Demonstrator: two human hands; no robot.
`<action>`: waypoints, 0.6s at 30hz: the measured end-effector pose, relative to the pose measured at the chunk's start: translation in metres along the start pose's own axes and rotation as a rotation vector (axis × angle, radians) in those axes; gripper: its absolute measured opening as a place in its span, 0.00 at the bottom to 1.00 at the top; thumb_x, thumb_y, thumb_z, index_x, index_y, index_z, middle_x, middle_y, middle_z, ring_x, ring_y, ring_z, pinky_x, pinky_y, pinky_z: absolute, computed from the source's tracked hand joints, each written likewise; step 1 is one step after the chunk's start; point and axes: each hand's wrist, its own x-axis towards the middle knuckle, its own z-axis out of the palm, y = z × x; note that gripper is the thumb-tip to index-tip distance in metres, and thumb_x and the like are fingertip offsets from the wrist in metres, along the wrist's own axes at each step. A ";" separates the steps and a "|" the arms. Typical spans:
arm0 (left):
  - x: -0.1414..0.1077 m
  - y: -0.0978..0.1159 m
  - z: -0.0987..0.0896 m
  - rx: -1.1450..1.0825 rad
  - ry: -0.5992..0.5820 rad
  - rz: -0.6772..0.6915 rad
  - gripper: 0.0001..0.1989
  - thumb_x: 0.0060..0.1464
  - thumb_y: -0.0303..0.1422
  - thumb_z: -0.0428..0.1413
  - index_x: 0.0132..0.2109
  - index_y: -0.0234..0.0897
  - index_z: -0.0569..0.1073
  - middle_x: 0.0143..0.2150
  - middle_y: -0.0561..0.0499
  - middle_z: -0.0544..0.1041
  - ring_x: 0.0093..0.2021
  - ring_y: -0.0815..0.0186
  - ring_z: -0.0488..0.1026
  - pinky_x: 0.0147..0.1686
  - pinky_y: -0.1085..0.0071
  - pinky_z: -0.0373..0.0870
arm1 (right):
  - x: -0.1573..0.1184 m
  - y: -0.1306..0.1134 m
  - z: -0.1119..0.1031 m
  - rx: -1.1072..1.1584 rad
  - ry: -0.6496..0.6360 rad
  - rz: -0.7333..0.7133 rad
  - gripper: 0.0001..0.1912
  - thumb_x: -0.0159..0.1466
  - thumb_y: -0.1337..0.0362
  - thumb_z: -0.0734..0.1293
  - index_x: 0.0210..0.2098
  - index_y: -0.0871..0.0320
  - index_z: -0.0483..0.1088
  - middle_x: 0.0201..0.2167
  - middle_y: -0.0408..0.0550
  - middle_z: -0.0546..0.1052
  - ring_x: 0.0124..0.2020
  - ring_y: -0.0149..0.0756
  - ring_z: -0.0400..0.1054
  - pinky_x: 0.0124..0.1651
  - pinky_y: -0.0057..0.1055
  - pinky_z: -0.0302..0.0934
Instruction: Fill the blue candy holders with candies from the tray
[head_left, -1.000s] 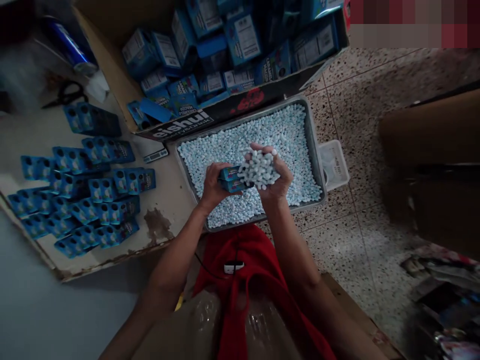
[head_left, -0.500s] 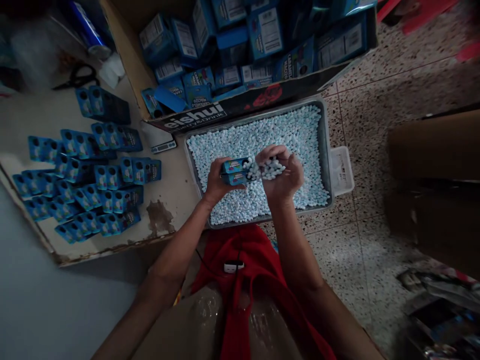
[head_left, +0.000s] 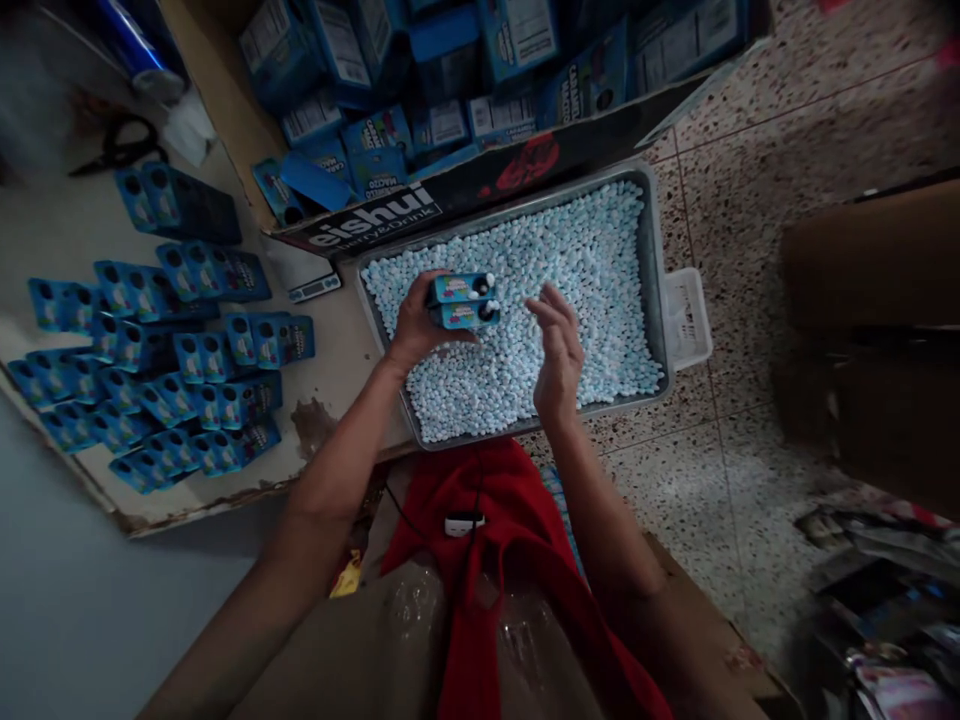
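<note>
In the head view, holds two small blue boxes (head_left: pixel 454 288) side by side in the left hand (head_left: pixel 416 325), with fingers clamped around their left ends. Shows a dark round hole near the right end of each, with a few white candies (head_left: pixel 490 281) sitting at the openings. Has both boxes raised over the left half of a grey tray (head_left: pixel 661 300), itself spread from wall to wall with pale blue and white candies (head_left: pixel 465 400).

Extends the right hand (head_left: pixel 559 355) above the same tray, to the right of the boxes and apart from them, with fingers stretched out, slightly bent and loosely apart at the tips. Cannot tell from this angle how the palm looks.

Includes, just beyond the tray, a large cardboard box (head_left: pixel 217 110) packed with blue cartons (head_left: pixel 517 35), and printed "eishui" on its front wall. Continues at left with a pale table (head_left: pixel 45 220), worn brown near its edge and crowded with upright-printed blue packs (head_left: pixel 247 400) in uneven rows. Takes in a small scale (head_left: pixel 315 288) between those rows and the tray, then scissors (head_left: pixel 124 145) and a shiny blue tube (head_left: pixel 135 45) farther back. Adds a plastic tub (head_left: pixel 690 315) just beside the tray's right wall, red cloth (head_left: pixel 517 480) below, and speckled floor (head_left: pixel 675 480) at right.
</note>
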 end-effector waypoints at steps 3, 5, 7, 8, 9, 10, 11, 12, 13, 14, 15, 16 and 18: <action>0.040 0.008 -0.023 -0.020 -0.108 0.002 0.58 0.12 0.47 0.83 0.56 0.38 0.74 0.54 0.45 0.79 0.60 0.43 0.74 0.67 0.44 0.68 | -0.060 0.015 -0.001 -0.114 0.151 0.225 0.32 0.71 0.46 0.65 0.70 0.52 0.63 0.72 0.61 0.62 0.77 0.53 0.57 0.76 0.60 0.56; 0.069 0.014 -0.035 -0.016 -0.214 -0.001 0.59 0.11 0.46 0.83 0.56 0.35 0.74 0.52 0.47 0.79 0.59 0.45 0.73 0.69 0.43 0.67 | -0.102 0.022 0.010 -0.200 0.180 0.379 0.39 0.69 0.45 0.67 0.73 0.55 0.58 0.74 0.66 0.59 0.79 0.58 0.52 0.78 0.65 0.50; 0.093 0.019 -0.041 0.002 -0.308 -0.009 0.60 0.08 0.41 0.84 0.56 0.35 0.74 0.51 0.49 0.80 0.60 0.46 0.73 0.71 0.40 0.64 | -0.133 0.028 0.031 -0.246 0.170 0.499 0.45 0.69 0.42 0.66 0.76 0.57 0.52 0.78 0.68 0.54 0.81 0.61 0.45 0.78 0.69 0.45; 0.100 0.019 -0.042 0.006 -0.340 -0.015 0.59 0.07 0.38 0.84 0.56 0.36 0.75 0.52 0.49 0.80 0.61 0.45 0.73 0.72 0.40 0.63 | -0.141 0.032 0.044 -0.264 0.180 0.539 0.46 0.70 0.41 0.65 0.78 0.57 0.49 0.79 0.69 0.51 0.82 0.61 0.42 0.78 0.70 0.44; 0.104 0.018 -0.042 -0.003 -0.363 -0.022 0.58 0.06 0.35 0.83 0.55 0.37 0.77 0.53 0.48 0.81 0.63 0.44 0.73 0.73 0.39 0.61 | -0.145 0.037 0.058 -0.285 0.209 0.563 0.46 0.71 0.41 0.63 0.79 0.57 0.46 0.80 0.69 0.48 0.83 0.60 0.39 0.79 0.71 0.44; 0.104 0.016 -0.041 -0.031 -0.383 -0.033 0.58 0.06 0.32 0.83 0.55 0.38 0.78 0.55 0.47 0.81 0.64 0.42 0.72 0.73 0.39 0.61 | -0.144 0.042 0.072 -0.312 0.254 0.569 0.45 0.73 0.42 0.60 0.80 0.56 0.44 0.81 0.68 0.46 0.84 0.58 0.36 0.79 0.71 0.43; 0.100 0.012 -0.039 -0.073 -0.399 -0.049 0.56 0.07 0.30 0.83 0.55 0.39 0.79 0.57 0.45 0.81 0.66 0.41 0.72 0.72 0.39 0.62 | -0.139 0.048 0.085 -0.343 0.312 0.560 0.43 0.74 0.43 0.57 0.80 0.56 0.43 0.81 0.68 0.45 0.84 0.57 0.35 0.78 0.72 0.43; 0.094 0.008 -0.037 -0.120 -0.413 -0.067 0.55 0.09 0.29 0.82 0.55 0.40 0.79 0.59 0.44 0.80 0.67 0.39 0.71 0.72 0.39 0.62 | -0.131 0.055 0.097 -0.376 0.372 0.539 0.41 0.76 0.44 0.55 0.80 0.55 0.43 0.81 0.68 0.45 0.84 0.56 0.34 0.78 0.74 0.43; 0.086 0.002 -0.035 -0.155 -0.424 -0.083 0.54 0.11 0.29 0.82 0.56 0.42 0.80 0.62 0.43 0.80 0.70 0.39 0.70 0.72 0.39 0.62 | -0.121 0.061 0.107 -0.406 0.425 0.509 0.39 0.76 0.46 0.54 0.80 0.55 0.43 0.81 0.68 0.45 0.84 0.55 0.33 0.77 0.75 0.44; 0.078 -0.003 -0.033 -0.172 -0.429 -0.094 0.53 0.13 0.31 0.83 0.57 0.43 0.80 0.64 0.43 0.78 0.72 0.38 0.68 0.73 0.39 0.62 | -0.111 0.066 0.115 -0.430 0.469 0.475 0.38 0.77 0.47 0.53 0.81 0.55 0.43 0.81 0.68 0.46 0.84 0.54 0.34 0.77 0.76 0.44; 0.071 -0.009 -0.031 -0.170 -0.428 -0.099 0.54 0.15 0.32 0.83 0.58 0.44 0.79 0.66 0.43 0.77 0.73 0.38 0.66 0.73 0.39 0.61 | -0.100 0.071 0.121 -0.446 0.505 0.442 0.37 0.77 0.48 0.52 0.81 0.55 0.43 0.81 0.68 0.47 0.84 0.54 0.34 0.77 0.76 0.45; 0.065 -0.013 -0.029 -0.157 -0.425 -0.102 0.56 0.16 0.34 0.83 0.61 0.45 0.78 0.69 0.44 0.75 0.74 0.38 0.64 0.74 0.40 0.60 | -0.090 0.074 0.124 -0.456 0.533 0.414 0.37 0.77 0.49 0.52 0.81 0.55 0.44 0.80 0.69 0.49 0.84 0.53 0.36 0.77 0.75 0.46; 0.060 -0.020 -0.026 -0.140 -0.428 -0.115 0.61 0.18 0.36 0.83 0.66 0.46 0.75 0.73 0.44 0.70 0.74 0.38 0.65 0.73 0.42 0.62 | -0.071 0.078 0.125 -0.449 0.573 0.381 0.36 0.78 0.49 0.50 0.80 0.56 0.45 0.79 0.69 0.52 0.83 0.52 0.41 0.77 0.72 0.48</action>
